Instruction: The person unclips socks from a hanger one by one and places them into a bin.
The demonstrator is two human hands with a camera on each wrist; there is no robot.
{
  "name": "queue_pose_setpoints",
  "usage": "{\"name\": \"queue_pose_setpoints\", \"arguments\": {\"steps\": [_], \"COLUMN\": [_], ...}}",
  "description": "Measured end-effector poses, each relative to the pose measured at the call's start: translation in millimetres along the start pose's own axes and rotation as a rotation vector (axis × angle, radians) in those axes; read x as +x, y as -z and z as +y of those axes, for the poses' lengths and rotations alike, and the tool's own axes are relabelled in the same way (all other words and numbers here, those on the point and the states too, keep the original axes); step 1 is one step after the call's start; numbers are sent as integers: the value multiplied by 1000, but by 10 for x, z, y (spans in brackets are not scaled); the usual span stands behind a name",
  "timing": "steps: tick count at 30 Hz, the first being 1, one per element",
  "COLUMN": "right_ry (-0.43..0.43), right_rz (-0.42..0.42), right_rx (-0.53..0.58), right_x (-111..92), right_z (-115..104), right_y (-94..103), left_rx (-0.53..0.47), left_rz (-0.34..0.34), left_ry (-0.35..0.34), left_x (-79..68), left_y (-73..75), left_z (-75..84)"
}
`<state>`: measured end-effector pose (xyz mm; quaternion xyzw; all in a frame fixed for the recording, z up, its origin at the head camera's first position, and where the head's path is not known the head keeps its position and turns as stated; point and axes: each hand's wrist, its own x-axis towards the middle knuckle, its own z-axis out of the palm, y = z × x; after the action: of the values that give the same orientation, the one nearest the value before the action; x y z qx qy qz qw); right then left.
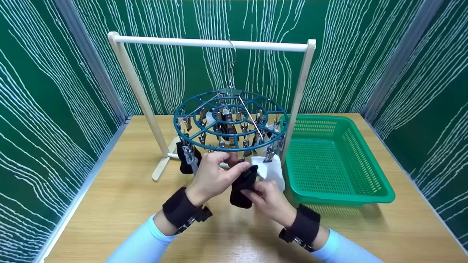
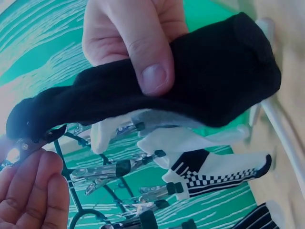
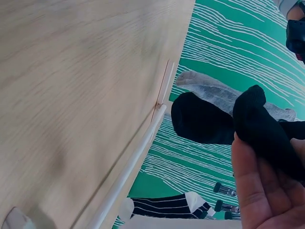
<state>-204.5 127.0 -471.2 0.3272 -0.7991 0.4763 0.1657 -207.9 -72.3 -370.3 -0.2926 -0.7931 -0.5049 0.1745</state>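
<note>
A black sock point(image 1: 240, 193) hangs at the near rim of a round dark-green clip hanger point(image 1: 234, 149). My left hand point(image 1: 215, 177) is at the sock's upper end, where its fingers pinch a metal clip point(image 2: 29, 143) set against the fabric. Lower on the sock, my right hand point(image 1: 272, 202) holds the cloth between thumb and fingers; the thumb shows on the black fabric in the left wrist view. To the right, a white sock point(image 1: 276, 173) hangs from a clip. Black and grey socks point(image 1: 188, 160) hang on the left. Whether the clip's jaws bite the sock is hidden.
The hanger hooks over a white rod point(image 1: 204, 42) on a wooden stand point(image 1: 140, 98). A green plastic basket point(image 1: 343, 199) stands on the table to the right. A checkered sock point(image 2: 214, 179) and a striped sock point(image 3: 162, 206) hang farther back among several clips.
</note>
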Motion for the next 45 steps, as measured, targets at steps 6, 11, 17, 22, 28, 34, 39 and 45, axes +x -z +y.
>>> {"name": "queue_pose_setpoints", "arguments": {"steps": [6,11,17,22,28,34,39,45], "right_ry": [7,39,86,98,143,166,138,123], "right_rz": [-25,-40,-41,-50,-56,-21,17,72], "right_rx": [-14,-8,-72,-99,-103,-123,-158,-157], "right_x": [-71,-129,-204,-253,-257,-221,-180,-127], "right_z": [53,92,121,96,35,-36,-74,-129], "right_y": [34,77,161,269,457,690,872,1082], "left_rx": [-4,-8,14,20,14,15,22,50], "left_rz": [-7,-14,6,20,46,56,61,57], "left_ry": [-20,-26,-51,-50,-39,-42,-44,-24], "left_x": [3,10,11,7,0,-18,-34,-34], "left_y": [40,75,108,111,98,94,93,105], "left_z": [9,7,-14,-30,-31,-61,-84,-87]}}
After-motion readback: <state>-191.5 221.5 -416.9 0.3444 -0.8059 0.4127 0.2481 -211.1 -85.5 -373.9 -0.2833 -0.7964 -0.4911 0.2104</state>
